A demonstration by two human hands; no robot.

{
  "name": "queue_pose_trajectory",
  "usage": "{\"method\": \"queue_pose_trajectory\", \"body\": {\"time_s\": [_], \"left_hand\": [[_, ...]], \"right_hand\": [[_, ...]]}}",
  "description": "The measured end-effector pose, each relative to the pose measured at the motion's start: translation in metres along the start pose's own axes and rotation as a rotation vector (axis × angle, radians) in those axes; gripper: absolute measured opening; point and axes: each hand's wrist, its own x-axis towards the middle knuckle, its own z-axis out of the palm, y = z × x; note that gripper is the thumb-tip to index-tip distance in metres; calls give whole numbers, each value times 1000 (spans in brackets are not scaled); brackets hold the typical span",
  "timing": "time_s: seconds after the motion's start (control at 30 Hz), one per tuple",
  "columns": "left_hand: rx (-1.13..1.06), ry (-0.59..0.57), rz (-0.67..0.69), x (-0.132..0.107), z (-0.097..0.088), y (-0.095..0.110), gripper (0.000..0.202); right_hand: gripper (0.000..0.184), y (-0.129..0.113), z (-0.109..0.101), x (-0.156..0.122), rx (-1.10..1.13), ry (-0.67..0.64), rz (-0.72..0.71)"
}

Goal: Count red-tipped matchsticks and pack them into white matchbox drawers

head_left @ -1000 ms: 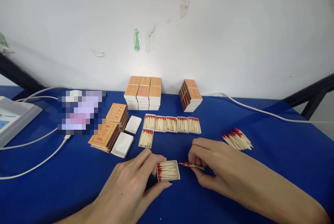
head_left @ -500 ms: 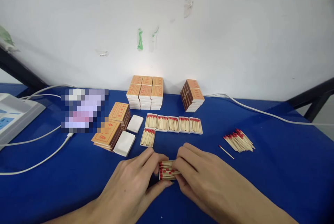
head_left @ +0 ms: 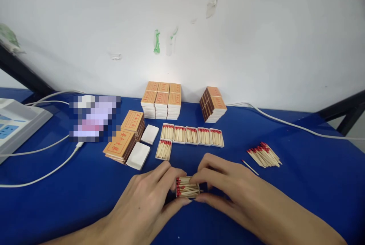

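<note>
A small white matchbox tray (head_left: 176, 188) lies low in the middle, full of red-headed matches (head_left: 187, 189). My left hand (head_left: 148, 197) grips its left end, fingers on the far side and thumb along the near side. At the right end, my right hand (head_left: 225, 182) has its thumb by the near corner and its forefinger over the matches. A few match ends stick out past the tray's right edge. Beyond my hands stands a row of filled trays (head_left: 198, 144), with one more filled tray (head_left: 156, 153) in front of its left end.
To the right lie a pile of loose matches (head_left: 265, 155) and a single match (head_left: 250, 167). Matchbox sleeves (head_left: 121, 144) and white empty-looking trays (head_left: 138, 156) sit on the left. Stacked matchboxes (head_left: 161, 100) and a smaller stack (head_left: 212, 104) stand by the wall. Cables (head_left: 42, 178) cross the left.
My right hand has opened out slightly to the right, its thumb now at the tray's near corner, and more of the matches show. The whole view has shifted a little.
</note>
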Motion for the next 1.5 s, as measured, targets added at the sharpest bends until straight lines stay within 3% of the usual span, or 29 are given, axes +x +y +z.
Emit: {"method": "queue_pose_trajectory", "body": {"time_s": [0.27,0.47,0.7,1.1,1.3,1.4,1.5], "left_hand": [[-25,-21,-18,3,-3,1,27],[2,0,-19,2,-2,0,42],[12,-5,-17,2,-1,0,37],[22,3,-13,1,0,0,40],[-21,-7,18,2,-5,-1,38],[-16,0,3,2,-6,0,47],[-6,53,-52,1,-4,0,50]], "right_hand": [[13,-3,6,7,114,-15,9],[9,11,-3,0,164,8,109],[17,10,2,3,206,-25,123],[14,12,1,2,249,-37,168],[22,5,-2,5,250,58,253],[15,3,-1,3,233,89,272],[37,5,2,-2,177,61,259]]}}
